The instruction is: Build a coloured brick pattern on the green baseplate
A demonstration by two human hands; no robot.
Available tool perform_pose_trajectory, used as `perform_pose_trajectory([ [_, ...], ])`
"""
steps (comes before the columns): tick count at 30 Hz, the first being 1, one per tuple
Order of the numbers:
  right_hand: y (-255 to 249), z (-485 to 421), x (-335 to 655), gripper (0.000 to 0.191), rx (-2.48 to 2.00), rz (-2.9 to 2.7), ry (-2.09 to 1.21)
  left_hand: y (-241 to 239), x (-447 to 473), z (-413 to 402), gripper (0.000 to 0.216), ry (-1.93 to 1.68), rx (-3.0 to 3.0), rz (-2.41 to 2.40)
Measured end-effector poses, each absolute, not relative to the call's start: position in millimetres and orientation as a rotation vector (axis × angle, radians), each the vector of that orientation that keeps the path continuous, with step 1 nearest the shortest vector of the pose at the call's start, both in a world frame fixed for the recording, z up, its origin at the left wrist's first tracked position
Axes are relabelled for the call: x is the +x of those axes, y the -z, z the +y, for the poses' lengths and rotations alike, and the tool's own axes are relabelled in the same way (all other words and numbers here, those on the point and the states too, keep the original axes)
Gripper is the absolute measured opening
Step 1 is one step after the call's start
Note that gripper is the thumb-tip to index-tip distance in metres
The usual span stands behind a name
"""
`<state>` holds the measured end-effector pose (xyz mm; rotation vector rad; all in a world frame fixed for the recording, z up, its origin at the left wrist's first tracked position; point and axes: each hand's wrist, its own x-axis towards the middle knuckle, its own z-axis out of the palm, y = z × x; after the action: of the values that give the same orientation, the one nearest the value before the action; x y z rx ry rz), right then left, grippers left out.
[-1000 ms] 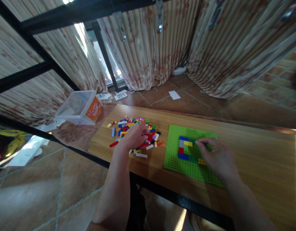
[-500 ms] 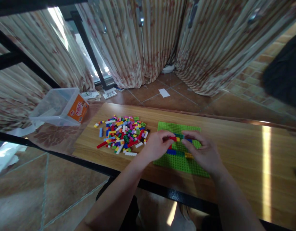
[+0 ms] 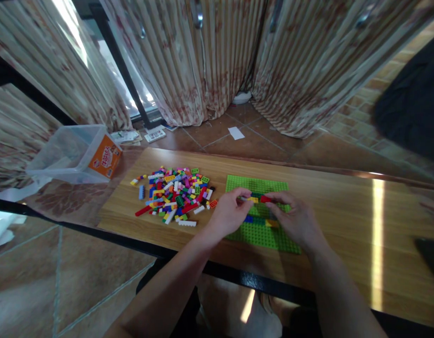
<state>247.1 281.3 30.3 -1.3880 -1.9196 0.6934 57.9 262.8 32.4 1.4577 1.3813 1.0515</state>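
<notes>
Grip of the right hand (image 3: 297, 221) is pinched on a red brick (image 3: 265, 199), thumb against fingertips, at the far part of the green board (image 3: 264, 240); whether the brick touches the studs cannot be told. Just beside it is a yellow brick (image 3: 254, 200), next to the curled fingers of the left hand (image 3: 228, 213); whether that grip holds anything is hidden. Nearer the person, a blue brick (image 3: 249, 219) and an orange brick (image 3: 272, 223) sit on the board.

For a clean fit, the red brick is probably best held level by its sides, squared to the stud rows, then pressed straight down, with the left fingertips steadying its neighbours.

Left of the board, a loose pile of bricks (image 3: 176, 191) covers part of the wooden bench (image 3: 340, 234). Beyond the bench's left end stands a clear box (image 3: 106, 157); striped curtains (image 3: 227, 61) hang behind.
</notes>
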Motion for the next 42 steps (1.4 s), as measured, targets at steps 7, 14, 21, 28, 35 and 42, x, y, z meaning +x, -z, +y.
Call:
perform_pose_trajectory([
  [7, -21, 288, 254, 0.018, -1.448, -1.982, -0.587, -33, 55, 263, 0.018, -0.943, 1.666, 1.578],
  [14, -19, 289, 247, 0.016, -1.440, -2.013, -0.518, -32, 56, 263, 0.019, -0.880, 1.800, 1.588],
  [21, -21, 287, 245, 0.014, -1.425, -2.086, -0.396, -32, 56, 263, 0.019, -0.894, 1.835, 1.593],
  [28, -23, 280, 240, 0.015, -1.491, -2.229, -0.231, -30, 55, 263, 0.020, -0.894, 1.870, 1.581],
  [35, -21, 281, 237, 0.016, -1.495, -2.243, -0.217, -32, 55, 263, 0.020, -0.861, 1.878, 1.598],
  [42, -22, 276, 233, 0.017, -1.597, -2.154, -0.129, -32, 56, 262, 0.020, -0.865, 1.884, 1.593],
])
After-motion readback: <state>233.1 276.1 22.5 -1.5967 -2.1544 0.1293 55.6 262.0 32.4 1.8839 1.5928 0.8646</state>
